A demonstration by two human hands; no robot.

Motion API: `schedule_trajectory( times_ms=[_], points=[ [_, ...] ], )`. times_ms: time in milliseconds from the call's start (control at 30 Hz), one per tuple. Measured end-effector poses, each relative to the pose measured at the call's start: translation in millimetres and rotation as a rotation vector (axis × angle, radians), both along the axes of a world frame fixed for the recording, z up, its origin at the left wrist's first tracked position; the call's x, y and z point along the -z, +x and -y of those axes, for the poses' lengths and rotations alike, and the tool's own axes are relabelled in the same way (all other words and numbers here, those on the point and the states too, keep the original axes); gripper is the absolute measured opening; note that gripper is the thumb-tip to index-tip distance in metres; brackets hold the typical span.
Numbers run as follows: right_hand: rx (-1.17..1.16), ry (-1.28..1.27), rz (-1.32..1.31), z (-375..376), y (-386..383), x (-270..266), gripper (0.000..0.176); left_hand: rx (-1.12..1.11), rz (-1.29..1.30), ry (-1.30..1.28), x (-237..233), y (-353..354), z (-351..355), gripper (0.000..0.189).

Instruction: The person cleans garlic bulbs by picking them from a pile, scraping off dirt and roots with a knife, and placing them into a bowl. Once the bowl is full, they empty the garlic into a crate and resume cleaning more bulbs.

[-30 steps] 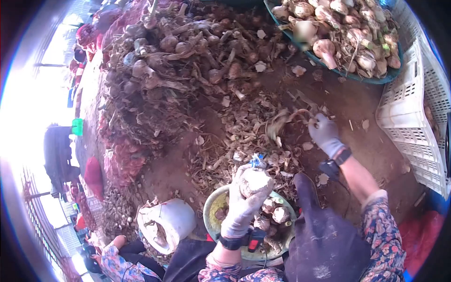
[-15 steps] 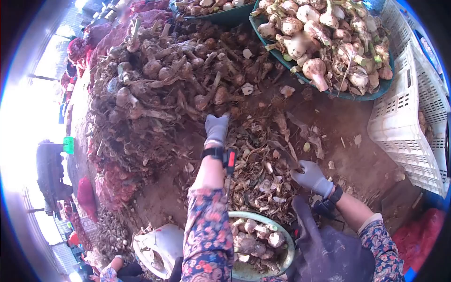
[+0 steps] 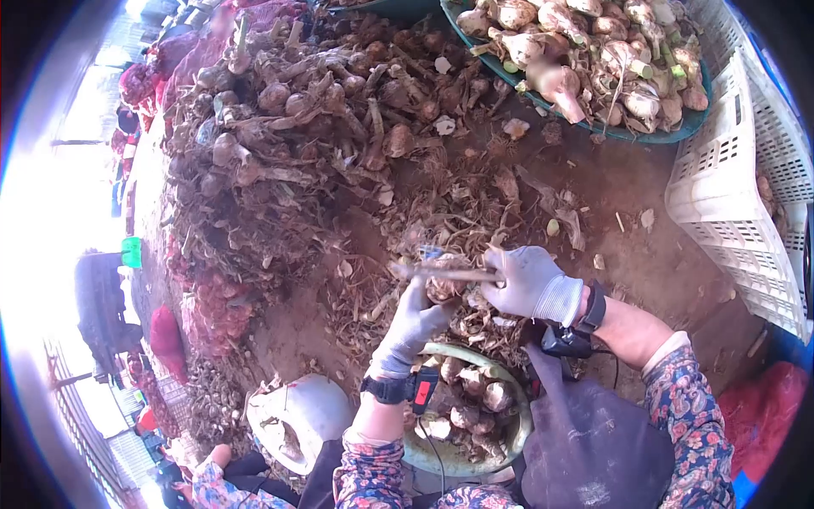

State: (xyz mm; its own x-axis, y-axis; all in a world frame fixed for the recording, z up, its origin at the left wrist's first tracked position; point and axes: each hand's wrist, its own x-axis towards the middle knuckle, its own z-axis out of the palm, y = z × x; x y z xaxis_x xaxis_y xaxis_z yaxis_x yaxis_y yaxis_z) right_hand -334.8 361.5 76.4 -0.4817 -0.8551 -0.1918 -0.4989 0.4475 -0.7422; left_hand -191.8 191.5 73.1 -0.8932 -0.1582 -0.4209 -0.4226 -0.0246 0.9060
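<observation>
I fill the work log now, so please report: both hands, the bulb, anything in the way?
Left hand holds garlic bulb. Right hand grips thin tool, lying across bulb. In the way: possibly cable, hanging over bowl.

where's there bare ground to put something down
Widest: the mostly bare ground on the right, between the scraps, the teal basin and the white crate. Smaller: a patch between the garlic heap and the white bucket. Crowded: the scraps ahead of the left hand, and the near basin, holding bulbs.
</observation>
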Motion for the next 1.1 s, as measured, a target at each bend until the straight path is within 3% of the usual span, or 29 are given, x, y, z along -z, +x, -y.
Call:
schedule_trajectory(
  times_ms=[33, 67, 133, 167, 267, 400, 433, 500, 567, 667, 700, 733, 767, 833, 867, 933, 967, 1000, 1067, 1100],
  points=[
    [-0.037, -0.007, -0.022, 0.0, 4.6, -2.3, 0.025, 0.165, -0.127, -0.269, 2.9, 6.8, 0.6, 0.059],
    [-0.071, -0.013, -0.046, -1.1, 9.2, -4.0, 0.024, -0.038, 0.143, 0.016, -1.3, 3.4, -6.0, 0.055],
    [-0.087, -0.045, -0.057, -6.3, 16.7, -7.6, 0.025, -0.427, -0.039, 0.541, 13.3, 10.9, -18.2, 0.055],
    [-0.09, -0.058, -0.064, -9.1, 18.2, -8.6, 0.025, -0.506, -0.01, 0.571, 18.9, 12.2, -17.8, 0.058],
    [-0.094, -0.01, -0.075, -13.4, 19.9, -7.0, 0.027, -0.26, -0.022, 0.116, 22.1, 12.8, -18.5, 0.06],
    [-0.125, 0.004, -0.082, -13.1, 19.0, -6.5, 0.028, -0.433, -0.068, 0.29, 24.3, 19.8, -30.0, 0.062],
    [-0.112, 0.01, -0.085, -12.8, 18.9, -3.7, 0.029, -0.446, 0.004, 0.216, 23.5, 18.8, -32.6, 0.033],
    [-0.091, 0.022, -0.096, -11.8, 16.1, 6.6, 0.031, -0.144, 0.072, -0.275, 27.8, 22.8, -30.5, 0.022],
    [-0.095, -0.023, -0.083, -12.8, 15.9, 18.8, 0.032, -0.34, 0.187, -0.11, 22.2, 24.9, -37.2, 0.012],
    [-0.073, -0.025, -0.093, -16.0, 15.8, 28.8, 0.029, -0.221, 0.104, -0.22, 10.3, 17.8, -41.6, 0.015],
    [-0.068, 0.02, -0.103, -16.4, 12.7, 30.2, 0.027, -0.388, 0.42, 0.137, -12.2, 6.1, -43.2, 0.022],
    [-0.061, 0.065, -0.113, -17.3, 9.4, 33.4, 0.025, -0.313, 0.325, 0.185, -28.7, 3.9, -49.5, 0.027],
    [-0.078, 0.141, -0.338, -26.1, -13.7, 75.7, 0.021, -0.236, 0.237, 0.233, -42.2, 8.8, -59.3, 0.032],
    [0.317, 0.192, -0.315, -60.5, -47.5, 110.0, 0.018, -0.079, 0.201, 0.232, -59.5, 33.5, -75.6, 0.052],
    [0.691, 0.138, -0.073, -60.2, -68.1, 88.9, 0.02, -0.113, 0.17, 0.148, -62.4, 40.3, -73.8, 0.053],
    [0.63, 0.137, -0.029, -68.2, -68.0, 45.2, 0.022, -0.381, 0.216, 0.364, -45.7, 37.6, -59.1, 0.052],
    [0.576, 0.089, -0.026, -69.8, -61.4, 53.0, 0.024, -0.407, 0.072, 0.225, -37.6, 27.7, -58.1, 0.051],
    [0.573, 0.163, -0.038, -64.3, -47.4, 42.9, 0.026, -0.285, -0.002, -0.175, -25.5, 25.8, -50.3, 0.049],
    [0.437, 0.167, 0.061, -61.3, -21.1, 37.5, 0.024, -0.259, -0.087, -0.772, -26.9, 13.6, -47.4, 0.049],
    [0.446, 0.174, 0.165, -58.8, -6.5, 40.6, 0.024, -0.468, -0.032, -0.384, -34.2, 7.5, -49.1, 0.046]
  ],
)
